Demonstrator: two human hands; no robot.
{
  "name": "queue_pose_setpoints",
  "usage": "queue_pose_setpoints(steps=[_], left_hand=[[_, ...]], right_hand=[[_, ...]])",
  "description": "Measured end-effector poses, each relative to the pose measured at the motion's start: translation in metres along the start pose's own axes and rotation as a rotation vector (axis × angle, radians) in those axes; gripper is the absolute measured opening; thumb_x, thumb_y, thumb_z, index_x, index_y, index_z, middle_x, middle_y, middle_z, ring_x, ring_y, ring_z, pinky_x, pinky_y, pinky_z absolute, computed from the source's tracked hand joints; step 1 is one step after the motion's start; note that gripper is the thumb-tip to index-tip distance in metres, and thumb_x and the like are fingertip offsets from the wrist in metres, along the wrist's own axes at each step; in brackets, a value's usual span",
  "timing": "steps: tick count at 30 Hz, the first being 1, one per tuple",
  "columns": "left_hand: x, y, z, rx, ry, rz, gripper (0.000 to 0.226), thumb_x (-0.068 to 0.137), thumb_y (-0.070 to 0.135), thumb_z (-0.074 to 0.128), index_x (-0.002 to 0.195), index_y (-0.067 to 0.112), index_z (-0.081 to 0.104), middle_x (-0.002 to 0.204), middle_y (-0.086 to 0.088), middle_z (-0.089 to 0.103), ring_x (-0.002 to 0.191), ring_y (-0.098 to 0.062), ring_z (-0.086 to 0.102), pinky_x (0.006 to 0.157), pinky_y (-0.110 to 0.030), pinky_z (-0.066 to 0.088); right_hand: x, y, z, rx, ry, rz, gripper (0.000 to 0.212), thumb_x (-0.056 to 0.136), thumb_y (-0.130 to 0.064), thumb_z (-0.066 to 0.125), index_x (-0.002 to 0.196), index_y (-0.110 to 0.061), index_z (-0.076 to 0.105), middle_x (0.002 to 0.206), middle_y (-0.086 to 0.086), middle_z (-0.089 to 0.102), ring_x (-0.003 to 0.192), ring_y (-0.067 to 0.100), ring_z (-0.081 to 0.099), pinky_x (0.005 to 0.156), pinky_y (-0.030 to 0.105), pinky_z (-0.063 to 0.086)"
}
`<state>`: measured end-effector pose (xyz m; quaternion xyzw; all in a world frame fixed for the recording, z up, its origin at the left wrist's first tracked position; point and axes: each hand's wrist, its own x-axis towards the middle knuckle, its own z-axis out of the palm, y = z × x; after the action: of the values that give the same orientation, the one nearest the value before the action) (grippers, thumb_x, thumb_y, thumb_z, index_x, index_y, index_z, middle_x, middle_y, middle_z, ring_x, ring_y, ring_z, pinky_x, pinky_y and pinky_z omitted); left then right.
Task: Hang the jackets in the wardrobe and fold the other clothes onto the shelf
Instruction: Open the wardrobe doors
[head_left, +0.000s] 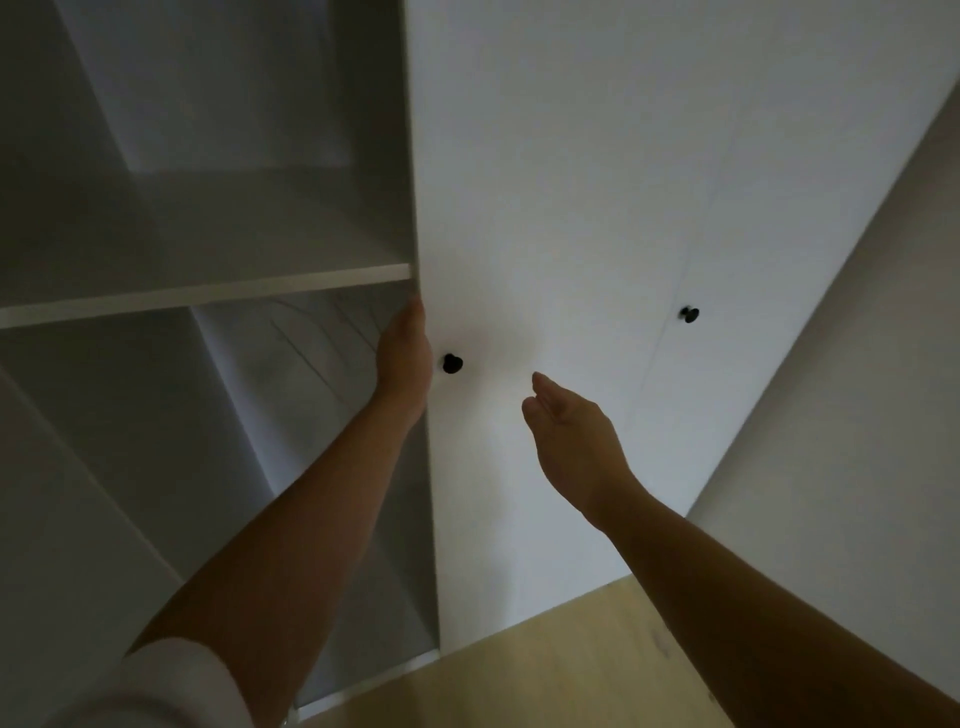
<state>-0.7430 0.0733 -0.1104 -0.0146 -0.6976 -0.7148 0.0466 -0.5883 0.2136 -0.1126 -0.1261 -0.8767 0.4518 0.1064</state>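
Left hand (404, 353) rests on the edge of the wardrobe door (545, 182) beside its black knob (452, 363), likely to swing it; its fingers are hidden. Right hand (571, 431) hovers, fingers loosely apart. The shelf (208, 296) shows inside; no jackets in view.

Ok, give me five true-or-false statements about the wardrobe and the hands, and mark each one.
1. The left hand holds the edge of the door. True.
2. The right hand grips the black knob. False: it is open, to the right of the knob, holding nothing.
3. A second knob sits on the panel further right. True.
4. The floor is dark carpet. False: it is light wood.
5. The compartment left of the door stands open, showing a shelf. True.
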Motion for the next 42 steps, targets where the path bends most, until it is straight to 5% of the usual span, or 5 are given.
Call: queue_pose_setpoints(steps=[3, 7, 22, 30, 42], left_hand=[[-0.014, 0.004, 0.0, 0.016, 0.009, 0.012, 0.029, 0.108, 0.018, 0.036, 0.097, 0.009, 0.061, 0.091, -0.001, 0.061, 0.088, -0.014, 0.051, 0.067, -0.002, 0.037], [-0.043, 0.003, -0.006, 0.019, -0.016, 0.007, 0.033, 0.102, 0.029, 0.046, 0.075, 0.013, 0.054, 0.071, -0.001, 0.053, 0.066, -0.011, 0.046, 0.065, -0.027, 0.037], [-0.176, 0.004, 0.037, -0.02, -0.238, 0.034, 0.054, 0.08, 0.046, 0.065, 0.091, -0.007, 0.067, 0.093, -0.024, 0.069, 0.091, -0.028, 0.067, 0.094, -0.058, 0.054], [-0.238, 0.012, 0.096, 0.032, -0.387, 0.148, 0.032, 0.095, 0.038, 0.065, 0.096, 0.009, 0.079, 0.096, -0.011, 0.077, 0.098, -0.027, 0.074, 0.097, -0.05, 0.055], [-0.273, 0.019, 0.192, 0.083, -0.558, 0.132, 0.028, 0.097, 0.038, 0.065, 0.107, 0.016, 0.079, 0.1, 0.002, 0.078, 0.101, -0.012, 0.073, 0.098, -0.036, 0.056]], right_hand=[[-0.007, 0.003, 0.0, 0.02, 0.013, 0.022, 0.048, 0.106, -0.034, 0.044, 0.153, -0.024, 0.042, 0.153, -0.007, 0.048, 0.141, 0.011, 0.043, 0.111, 0.024, 0.028], [-0.02, 0.002, 0.001, 0.032, -0.006, 0.003, 0.047, 0.107, -0.035, 0.042, 0.153, -0.023, 0.042, 0.153, -0.006, 0.048, 0.141, 0.014, 0.044, 0.115, 0.029, 0.031], [-0.082, 0.041, -0.064, 0.138, 0.019, -0.071, 0.045, 0.108, -0.035, 0.036, 0.151, -0.027, 0.045, 0.145, -0.01, 0.055, 0.127, 0.009, 0.052, 0.096, 0.015, 0.031], [-0.113, 0.074, -0.118, 0.173, 0.126, -0.184, 0.026, 0.101, -0.042, 0.034, 0.118, -0.028, 0.047, 0.111, -0.012, 0.062, 0.104, 0.012, 0.058, 0.093, 0.044, 0.053], [-0.126, 0.128, -0.204, 0.219, 0.257, -0.056, 0.036, 0.108, -0.033, 0.042, 0.131, -0.021, 0.067, 0.116, -0.01, 0.072, 0.108, 0.013, 0.066, 0.103, 0.033, 0.052]])
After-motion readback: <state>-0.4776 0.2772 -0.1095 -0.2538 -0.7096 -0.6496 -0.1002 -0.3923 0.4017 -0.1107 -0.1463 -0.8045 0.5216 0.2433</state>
